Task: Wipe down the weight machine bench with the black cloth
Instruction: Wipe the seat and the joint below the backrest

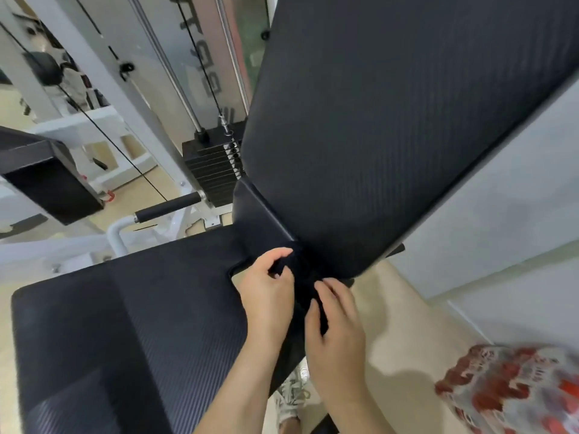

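The weight machine bench has a black ribbed seat pad (125,324) at lower left and a tall black backrest pad (376,136) rising at the upper right. A black cloth (305,277) is bunched at the gap where the seat meets the bottom of the backrest. My left hand (266,292) pinches the cloth's upper left part with curled fingers. My right hand (336,324) grips its lower right part. Both hands hold the cloth just above the seat's right edge. Most of the cloth blends into the dark pads.
A black weight stack (213,164) with cables and a white frame (103,73) stands behind the seat. A padded handle bar (169,208) juts out at the left. Beige floor (401,333) and a pale wall lie to the right, with a red patterned fabric (513,389) at lower right.
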{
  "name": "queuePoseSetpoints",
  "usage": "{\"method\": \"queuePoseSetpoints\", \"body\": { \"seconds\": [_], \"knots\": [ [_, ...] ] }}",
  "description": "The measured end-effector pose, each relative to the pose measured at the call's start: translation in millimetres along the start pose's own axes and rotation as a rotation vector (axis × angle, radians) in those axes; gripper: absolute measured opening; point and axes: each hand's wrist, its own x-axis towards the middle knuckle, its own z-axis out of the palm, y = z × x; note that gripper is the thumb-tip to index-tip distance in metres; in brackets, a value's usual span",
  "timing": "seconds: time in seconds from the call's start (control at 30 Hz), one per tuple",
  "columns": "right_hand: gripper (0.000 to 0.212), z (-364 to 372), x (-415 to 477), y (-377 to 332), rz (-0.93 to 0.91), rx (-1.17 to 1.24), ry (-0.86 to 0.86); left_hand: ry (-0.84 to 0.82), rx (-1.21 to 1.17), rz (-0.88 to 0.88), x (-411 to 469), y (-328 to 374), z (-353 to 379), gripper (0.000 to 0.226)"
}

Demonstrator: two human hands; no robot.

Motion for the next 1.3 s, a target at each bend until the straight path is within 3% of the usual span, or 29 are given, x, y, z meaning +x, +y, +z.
{"method": "queuePoseSetpoints", "body": {
  "seconds": [0.1,0.2,0.33,0.47,0.6,0.8,0.93,1.2,1.3],
  "knots": [
    [0.042,27.3,7.9,-1.8,-0.053,-0.186,-0.140,-0.072,0.104,-0.003,38.6,-6.8,3.7,0.027],
    [0.049,49.3,21.3,-17.5,-0.010,-0.353,-0.304,-0.015,0.133,0.032,68.5,-2.1,6.8,0.013],
    [0.077,84.2,50.3,-50.9,0.075,-0.443,-0.555,0.067,0.063,-0.023,118.0,-2.2,-2.8,0.012],
    [0.082,117.6,87.7,-68.0,-0.011,-0.450,-0.416,0.095,-0.020,-0.013,174.2,2.4,-6.5,0.019],
    [0.081,141.4,119.6,-77.3,-0.057,-0.475,-0.425,0.095,-0.018,0.000,224.9,8.7,-5.5,0.027],
    [0.084,145.9,135.6,-82.2,-0.104,-0.525,-0.468,0.130,-0.141,-0.115,232.8,-9.7,-11.9,0.007],
    [0.094,113.3,105.3,-62.6,-0.171,-0.616,-0.463,0.021,-0.203,-0.049,191.3,-9.3,-12.8,0.019],
    [0.058,14.7,18.4,17.1,-0.198,-0.541,-0.194,-0.070,-0.311,-0.107,33.6,-28.3,25.7,0.029],
    [0.050,-15.7,2.7,50.5,0.117,-0.359,-0.126,-0.217,-0.252,-0.116,-5.4,-38.0,36.1,0.026]
  ]
}}
